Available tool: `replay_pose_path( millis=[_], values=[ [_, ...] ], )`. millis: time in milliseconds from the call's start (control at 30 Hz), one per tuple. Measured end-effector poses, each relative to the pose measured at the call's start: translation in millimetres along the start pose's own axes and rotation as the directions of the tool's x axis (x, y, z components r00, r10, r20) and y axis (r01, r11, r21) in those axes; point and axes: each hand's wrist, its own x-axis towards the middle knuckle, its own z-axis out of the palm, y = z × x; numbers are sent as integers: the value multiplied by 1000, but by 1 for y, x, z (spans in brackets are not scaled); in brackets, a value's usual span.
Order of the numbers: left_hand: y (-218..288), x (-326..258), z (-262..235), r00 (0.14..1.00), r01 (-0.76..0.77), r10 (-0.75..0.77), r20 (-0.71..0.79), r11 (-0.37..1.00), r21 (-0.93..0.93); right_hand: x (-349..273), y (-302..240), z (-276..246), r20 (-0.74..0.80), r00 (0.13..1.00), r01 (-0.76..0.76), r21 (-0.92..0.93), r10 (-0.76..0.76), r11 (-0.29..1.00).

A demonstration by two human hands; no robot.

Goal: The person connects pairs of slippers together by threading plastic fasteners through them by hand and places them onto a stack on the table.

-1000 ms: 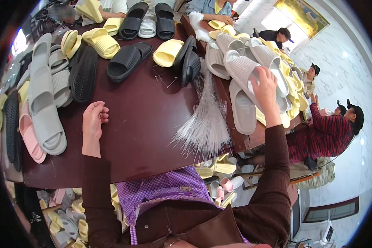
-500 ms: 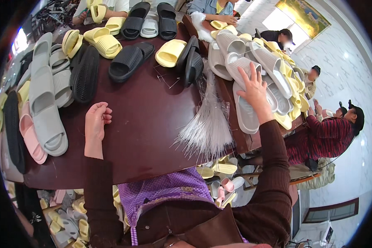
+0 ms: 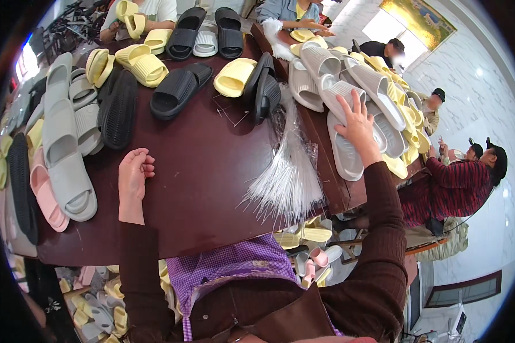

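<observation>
My right hand is stretched out to the right pile, fingers spread over a grey slide slipper. Its fingertips touch or nearly touch the ribbed strap, and it grips nothing. Under the wrist lies another grey slipper. My left hand rests on the left part of the dark red table, fingers loosely curled in, with nothing visible in them. Closest to it are a black slipper showing its sole and a long grey slipper. A fan of thin clear plastic strands lies between my hands.
Black slippers and yellow slippers stand along the table's far side. A pink slipper lies at the left. More slippers are piled below the table. A person in a striped top and other people are around the tables.
The whole view has shifted slightly. My right hand has turned a little on the grey slippers, its fingers closer together. My left hand stays curled on the table.
</observation>
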Motion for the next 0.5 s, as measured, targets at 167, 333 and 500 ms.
replay_pose_path(
  millis=[167,333,500],
  values=[
    [0,2,-3,1000,15,-15,16,1000,10,5,9,8,7,1000,-22,22,21,1000],
    [3,-1,0,1000,13,-13,-11,1000,-6,9,23,18,-46,999,0,29,1,1000],
    [0,2,-4,1000,10,-10,-6,1000,-14,11,36,24,11,996,-86,26,86,996]
  ],
)
